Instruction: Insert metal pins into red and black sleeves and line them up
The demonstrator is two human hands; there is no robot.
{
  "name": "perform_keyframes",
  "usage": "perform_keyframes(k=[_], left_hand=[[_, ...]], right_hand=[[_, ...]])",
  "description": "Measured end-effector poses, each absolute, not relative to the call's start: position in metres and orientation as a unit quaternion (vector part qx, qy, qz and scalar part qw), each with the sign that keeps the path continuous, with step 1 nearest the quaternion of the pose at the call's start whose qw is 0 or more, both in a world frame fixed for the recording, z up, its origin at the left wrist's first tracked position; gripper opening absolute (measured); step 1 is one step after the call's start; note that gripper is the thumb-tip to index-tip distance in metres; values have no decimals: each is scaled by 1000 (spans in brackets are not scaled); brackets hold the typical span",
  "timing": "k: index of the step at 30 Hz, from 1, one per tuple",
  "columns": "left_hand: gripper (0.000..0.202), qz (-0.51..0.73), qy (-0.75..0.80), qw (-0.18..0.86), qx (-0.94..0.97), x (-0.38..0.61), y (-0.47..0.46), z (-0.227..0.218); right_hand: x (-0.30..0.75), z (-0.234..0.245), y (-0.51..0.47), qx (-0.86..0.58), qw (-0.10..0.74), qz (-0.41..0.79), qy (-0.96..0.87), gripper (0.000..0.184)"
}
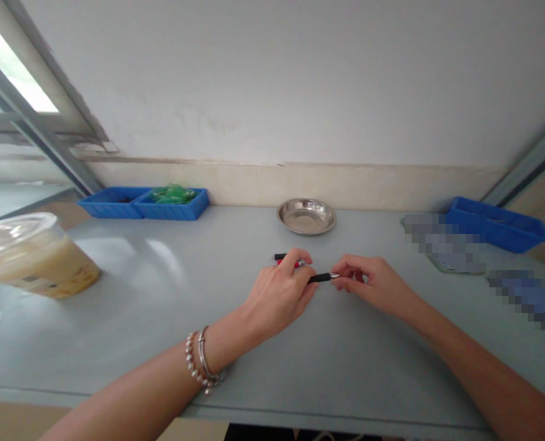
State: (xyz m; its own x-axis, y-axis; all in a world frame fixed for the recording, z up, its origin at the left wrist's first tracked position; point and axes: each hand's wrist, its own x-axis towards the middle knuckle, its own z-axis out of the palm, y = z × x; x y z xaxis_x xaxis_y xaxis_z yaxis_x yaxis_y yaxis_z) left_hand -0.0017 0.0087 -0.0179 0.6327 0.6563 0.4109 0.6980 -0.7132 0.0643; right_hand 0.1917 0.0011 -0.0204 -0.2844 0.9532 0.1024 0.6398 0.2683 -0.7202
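Observation:
My left hand (279, 294) rests on the grey table (162, 306), its fingers curled around a black pen (321, 277) whose silver tip points right. My right hand (368, 282) pinches that silver tip with thumb and forefinger. Just behind my left fingers lie a red pen (295, 263) and another black pen (280, 256), partly hidden by the hand. A bead and metal bracelet sits on my left wrist.
A round steel dish (306, 216) stands at the back near the wall. Blue trays (144, 204) sit back left, one holding green pieces; another blue tray (497, 223) is back right. A lidded plastic cup with a pale drink (33, 257) stands at the left.

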Motion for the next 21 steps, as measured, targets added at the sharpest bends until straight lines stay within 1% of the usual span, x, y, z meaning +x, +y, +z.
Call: perform_keyframes(k=[5, 10, 16, 18, 21], left_hand=[[24, -197, -378, 61, -903, -1, 9, -18], [22, -200, -373, 50, -905, -1, 10, -17], [18, -243, -357, 37, -901, -1, 11, -16], [16, -248, -349, 32, -903, -1, 11, -16], [15, -249, -346, 39, -904, -1, 11, -15]], right_hand=[[192, -20, 1, -512, 233, 253, -787, 22], [194, -19, 0, -521, 189, 245, -796, 33], [196, -19, 1, -516, 227, 241, -790, 27], [196, -19, 1, -510, 224, 239, -795, 25], [195, -18, 1, -510, 208, 236, -801, 27]])
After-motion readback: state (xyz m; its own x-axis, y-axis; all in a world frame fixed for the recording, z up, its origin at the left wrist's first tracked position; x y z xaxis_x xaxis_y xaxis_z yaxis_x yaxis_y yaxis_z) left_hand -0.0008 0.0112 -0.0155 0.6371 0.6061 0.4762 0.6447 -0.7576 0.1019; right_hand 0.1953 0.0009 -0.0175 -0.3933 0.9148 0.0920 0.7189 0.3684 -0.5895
